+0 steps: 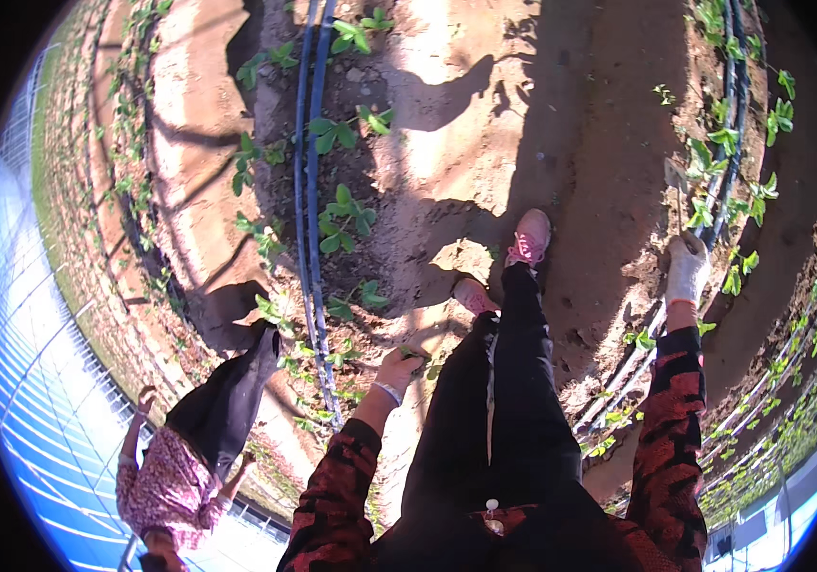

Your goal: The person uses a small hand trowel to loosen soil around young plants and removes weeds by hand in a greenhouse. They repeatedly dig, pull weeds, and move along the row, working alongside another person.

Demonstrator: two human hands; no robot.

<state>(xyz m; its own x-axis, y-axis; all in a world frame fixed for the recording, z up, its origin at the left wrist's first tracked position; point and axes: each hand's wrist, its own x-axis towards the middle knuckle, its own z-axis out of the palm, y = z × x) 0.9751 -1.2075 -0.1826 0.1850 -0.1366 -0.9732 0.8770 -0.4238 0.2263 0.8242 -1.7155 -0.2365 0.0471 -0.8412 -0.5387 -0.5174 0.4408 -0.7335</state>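
My right hand, in a white work glove, grips a small hand tool that looks like a trowel. Its flat blade points away from me, beside the leaves of a strawberry-like plant on the right-hand row. Bare and curled, my left hand is low between my legs and the left row. Small green leaves show at its fingertips; the fingers hide how much it holds. Just left of that hand are young plants along the row.
Dark drip hoses run along the left bed, and another pair of hoses along the right. My pink shoes stand on the soil path between. Another person in a patterned top stands at lower left. Greenhouse framing rises behind.
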